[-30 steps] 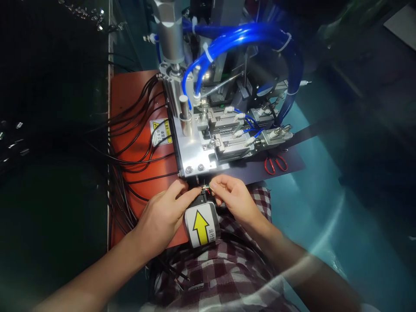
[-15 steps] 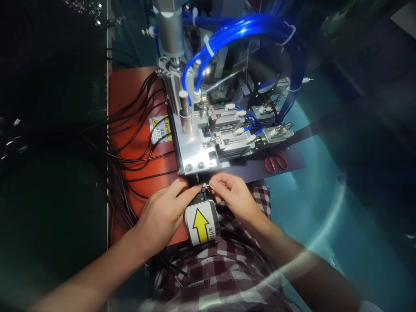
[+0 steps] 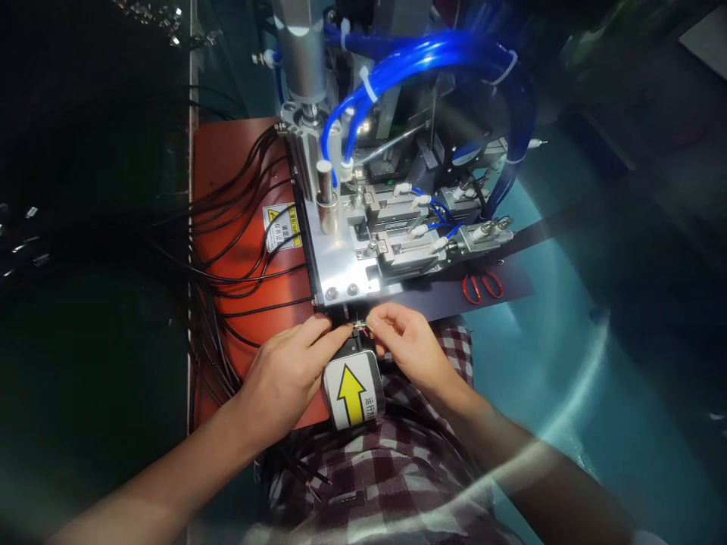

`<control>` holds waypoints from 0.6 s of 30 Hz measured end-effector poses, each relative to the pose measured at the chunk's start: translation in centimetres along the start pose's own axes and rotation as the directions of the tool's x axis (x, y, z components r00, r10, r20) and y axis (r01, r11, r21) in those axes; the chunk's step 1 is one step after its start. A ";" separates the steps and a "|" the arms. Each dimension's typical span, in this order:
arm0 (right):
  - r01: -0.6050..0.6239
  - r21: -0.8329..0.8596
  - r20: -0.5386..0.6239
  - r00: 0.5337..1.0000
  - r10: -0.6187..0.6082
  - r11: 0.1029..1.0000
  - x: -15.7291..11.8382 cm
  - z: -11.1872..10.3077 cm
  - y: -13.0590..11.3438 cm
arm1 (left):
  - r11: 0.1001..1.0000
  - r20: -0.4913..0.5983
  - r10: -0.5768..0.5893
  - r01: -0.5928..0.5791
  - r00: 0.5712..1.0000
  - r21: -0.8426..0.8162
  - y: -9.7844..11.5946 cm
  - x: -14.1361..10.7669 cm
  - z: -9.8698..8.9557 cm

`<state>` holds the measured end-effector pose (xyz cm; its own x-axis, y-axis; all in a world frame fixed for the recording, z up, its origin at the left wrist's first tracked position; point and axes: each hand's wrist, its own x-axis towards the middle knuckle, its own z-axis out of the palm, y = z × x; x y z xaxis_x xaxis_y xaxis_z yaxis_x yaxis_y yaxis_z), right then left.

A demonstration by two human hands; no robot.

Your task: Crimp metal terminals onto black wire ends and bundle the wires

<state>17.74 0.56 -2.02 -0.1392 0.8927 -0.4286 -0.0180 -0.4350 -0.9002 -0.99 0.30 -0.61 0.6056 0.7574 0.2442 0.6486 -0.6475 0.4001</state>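
Thin wires (image 3: 361,326) with bare and red ends show between my two hands, just below the metal plate's near edge. My left hand (image 3: 289,371) is closed, its thumb and forefinger tips at the left end of the wires. From the right, my right hand (image 3: 410,342) pinches the wires between thumb and fingertips. Beneath them a black block (image 3: 353,345) sits above a rounded part with a white label (image 3: 351,390) bearing a yellow arrow. Fingers partly cover the exact contact points.
A machine with a metal plate (image 3: 341,257), small cylinders (image 3: 407,253) and blue air tubes (image 3: 437,53) stands ahead. Black cables (image 3: 244,280) cross the orange panel (image 3: 227,159) on the left. Red-handled scissors (image 3: 482,287) lie on a dark strip at the right.
The camera view has shifted very slightly. Both hands stay in nearly the same place, fingertips at the wires.
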 end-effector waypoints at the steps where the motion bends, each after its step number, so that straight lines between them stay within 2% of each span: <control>1: 0.002 -0.005 0.001 1.000 -0.002 1.000 0.0 0.0 0.0 | 1.000 0.000 -0.001 0.001 1.000 0.002 0.0 0.0 0.0; 7: 0.044 -0.031 0.024 0.999 -0.044 0.999 0.0 -0.1 0.3 | 1.000 0.007 0.001 -0.001 1.000 0.000 0.0 0.1 0.0; 14: 0.111 -0.095 -0.028 0.993 -0.114 0.989 0.0 0.0 0.7 | 1.000 -0.004 -0.002 0.002 1.000 0.019 0.1 0.0 0.0; 18: 0.083 -0.104 -0.015 0.996 -0.085 0.991 0.1 -0.1 0.6 | 1.000 0.000 -0.003 0.003 1.000 0.015 0.0 0.0 -0.1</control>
<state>17.84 0.43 -2.58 -0.1226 0.9282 -0.3513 0.0733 -0.3446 -0.9359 -1.00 0.26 -0.54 0.6035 0.7596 0.2424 0.6574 -0.6461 0.3877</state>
